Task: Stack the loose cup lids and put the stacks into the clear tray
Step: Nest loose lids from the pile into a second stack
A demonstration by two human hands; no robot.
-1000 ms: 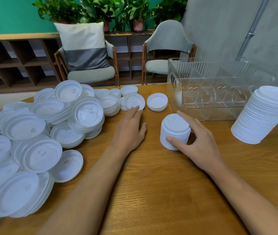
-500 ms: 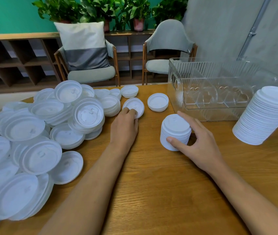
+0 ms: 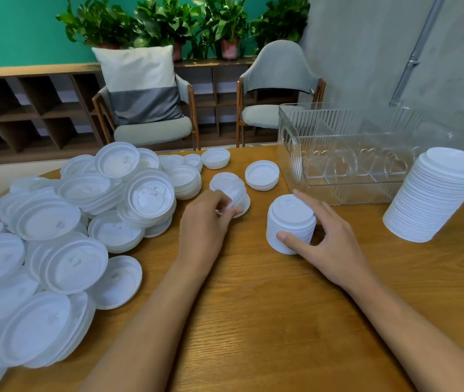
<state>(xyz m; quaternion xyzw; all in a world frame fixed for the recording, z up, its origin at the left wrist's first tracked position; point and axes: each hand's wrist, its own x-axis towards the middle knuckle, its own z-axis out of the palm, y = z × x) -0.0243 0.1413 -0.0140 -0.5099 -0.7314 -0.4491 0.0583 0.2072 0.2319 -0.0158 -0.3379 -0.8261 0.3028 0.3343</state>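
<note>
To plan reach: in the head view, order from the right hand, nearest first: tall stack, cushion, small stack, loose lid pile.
1. small stack, in the right hand
2. tall stack, to its right
3. loose lid pile, far left
4. cushion, on the far chair

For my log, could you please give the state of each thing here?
clear tray: upright, no lids inside.
short stack: upright, gripped by right hand.
small lids: tilted, pinched by left hand.
tall stack: standing, untouched.
loose lid pile: unstacked heap.
</note>
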